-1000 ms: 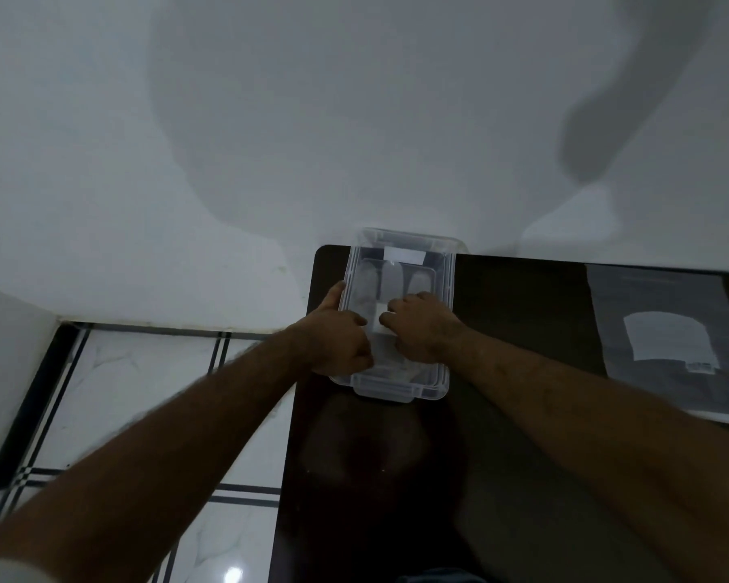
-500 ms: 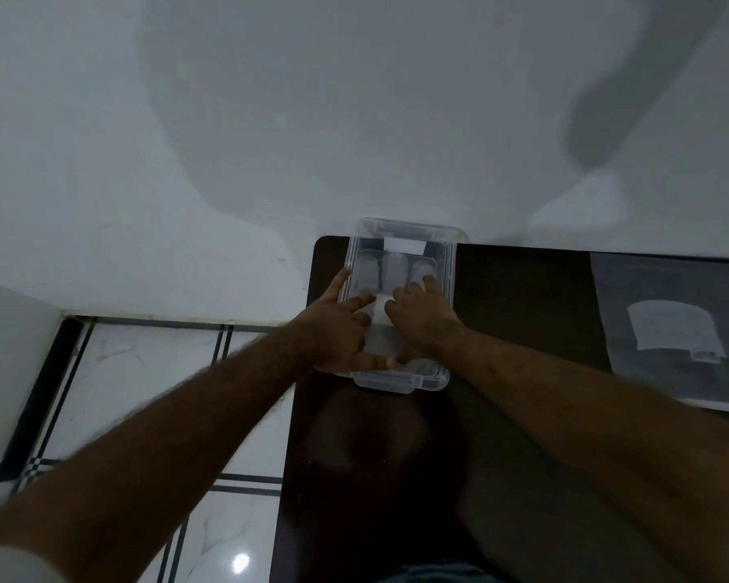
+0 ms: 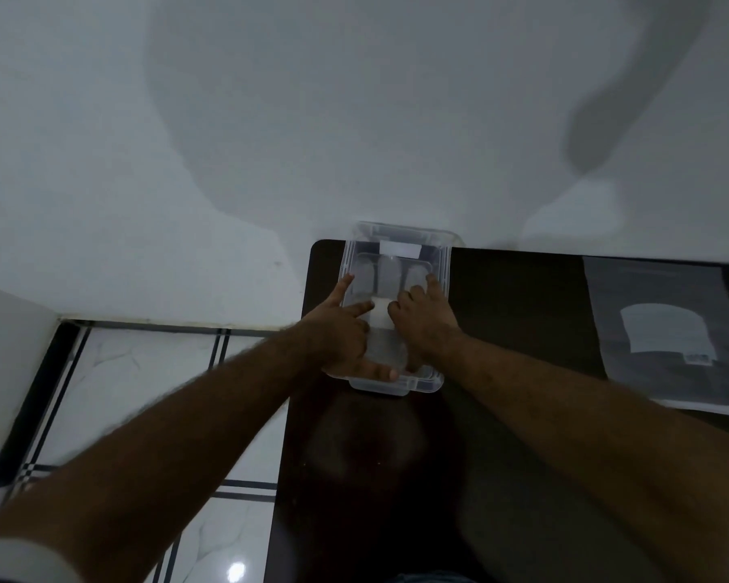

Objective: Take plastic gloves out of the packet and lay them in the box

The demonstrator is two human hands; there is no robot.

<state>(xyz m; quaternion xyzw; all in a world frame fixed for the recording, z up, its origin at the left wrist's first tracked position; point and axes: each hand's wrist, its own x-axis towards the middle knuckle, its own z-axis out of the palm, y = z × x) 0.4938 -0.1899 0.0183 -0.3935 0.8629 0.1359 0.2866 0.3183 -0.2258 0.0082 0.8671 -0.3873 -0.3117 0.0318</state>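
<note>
Item, from left: my left hand (image 3: 341, 334) and right hand (image 3: 423, 326), fingers spread flat, grasping nothing, pressing thin translucent plastic gloves (image 3: 385, 284) into the clear rectangular plastic box (image 3: 446, 271) on the dark counter (image 3: 518, 305). Grey flat plastic packet (image 3: 665, 330) well right. I judge this laying nearly done.

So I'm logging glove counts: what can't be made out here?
Head view only:
- Number of gloves in the box: clear layers blur together, and both hands cover the near half.
- Print on the packet: too small and dim.
- Packet's right side: cut off by the frame edge.
</note>
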